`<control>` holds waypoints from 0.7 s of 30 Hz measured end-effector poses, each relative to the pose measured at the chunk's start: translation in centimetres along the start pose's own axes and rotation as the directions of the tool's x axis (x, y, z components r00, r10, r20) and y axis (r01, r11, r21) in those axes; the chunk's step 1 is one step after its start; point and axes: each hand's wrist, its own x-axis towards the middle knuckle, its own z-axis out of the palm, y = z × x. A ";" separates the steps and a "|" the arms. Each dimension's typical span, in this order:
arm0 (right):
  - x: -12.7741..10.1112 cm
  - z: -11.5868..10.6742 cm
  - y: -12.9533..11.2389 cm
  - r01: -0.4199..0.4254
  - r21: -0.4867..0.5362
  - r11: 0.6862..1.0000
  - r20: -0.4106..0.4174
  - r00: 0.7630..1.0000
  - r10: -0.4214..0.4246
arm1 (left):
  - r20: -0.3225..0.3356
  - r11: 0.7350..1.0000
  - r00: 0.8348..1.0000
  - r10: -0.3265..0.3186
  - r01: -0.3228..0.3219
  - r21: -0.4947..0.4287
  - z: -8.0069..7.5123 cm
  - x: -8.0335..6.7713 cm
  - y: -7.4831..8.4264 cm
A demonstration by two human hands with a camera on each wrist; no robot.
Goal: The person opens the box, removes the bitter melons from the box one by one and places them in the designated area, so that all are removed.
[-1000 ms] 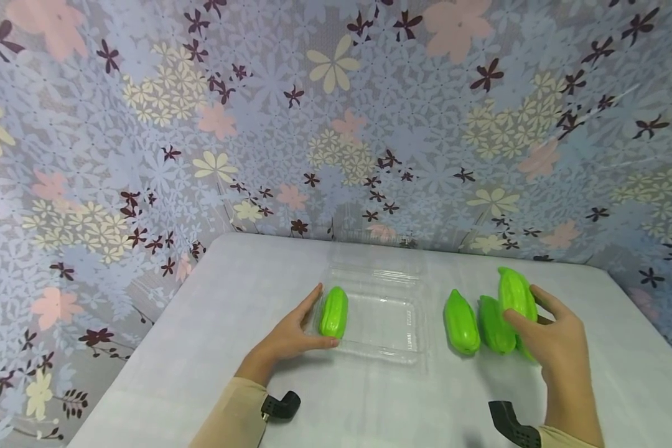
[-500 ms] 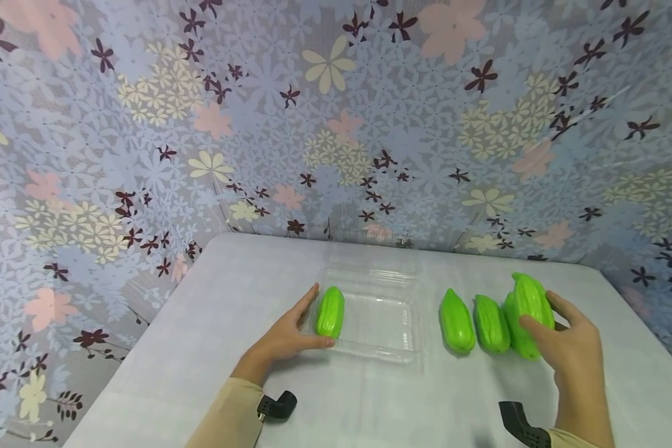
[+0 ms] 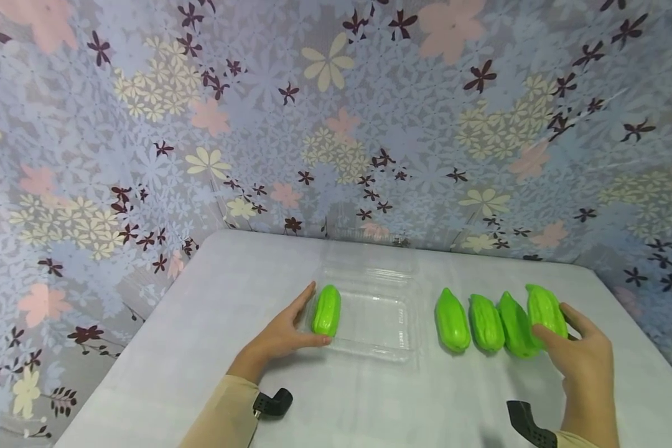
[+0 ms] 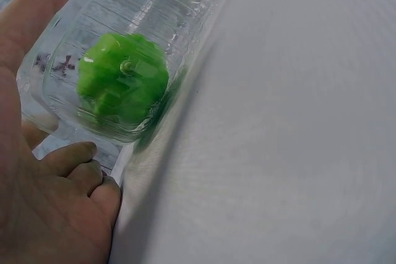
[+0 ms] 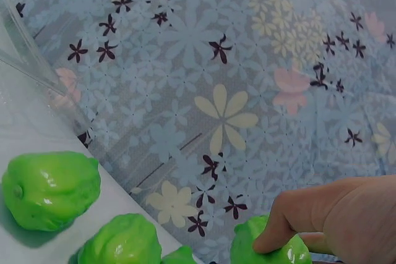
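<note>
A clear plastic clamshell box (image 3: 376, 322) stands on the table with its lid folded back. One ridged green gourd (image 3: 327, 311) lies lengthwise at the box's left end; its rounded tip shows through the plastic in the left wrist view. My left hand (image 3: 277, 339) spans that left end, thumb at the near side and fingers at the far side, gripping the box. To the right, my right hand (image 3: 585, 348) holds another green gourd (image 3: 546, 311) between thumb and fingers, beside a row of three gourds. Whether the held one touches the table cannot be told.
The row comprises a left gourd (image 3: 452, 320), a middle gourd (image 3: 487, 323) and a right gourd (image 3: 516, 326). A white-covered table (image 3: 381, 404) meets a flower-patterned cloth (image 3: 325, 124) along its back edge. Black camera mounts (image 3: 273, 403) sit at both wrists.
My right hand has carried its gourd rightward and lower, from over the row to its right side, uncovering the gourd beneath. My left hand stays on the box.
</note>
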 end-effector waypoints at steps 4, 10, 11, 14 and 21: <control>0.6 -0.3 0.6 -0.037 0.012 0.999 -0.005 0.999 0.037 | -0.001 1.000 1.000 0.004 -0.004 0.010 -0.1 0.0 -0.1; 1.4 -0.5 1.6 -0.022 0.028 0.999 -0.022 1.000 0.022 | -0.003 1.000 1.000 0.003 -0.003 0.016 -0.2 0.1 -0.2; 1.5 -0.5 1.7 -0.021 0.028 0.999 -0.020 1.000 0.022 | -0.005 1.000 1.000 0.009 -0.009 0.015 -0.2 0.1 -0.2; 1.8 -0.4 2.1 -0.025 0.018 1.000 -0.024 0.999 0.026 | -0.006 1.000 1.000 0.008 -0.007 0.019 -0.2 0.1 -0.2; 2.2 -0.3 2.8 -0.034 0.010 0.999 -0.011 0.999 0.034 | -0.004 1.000 1.000 0.001 -0.001 0.019 -0.1 0.1 -0.2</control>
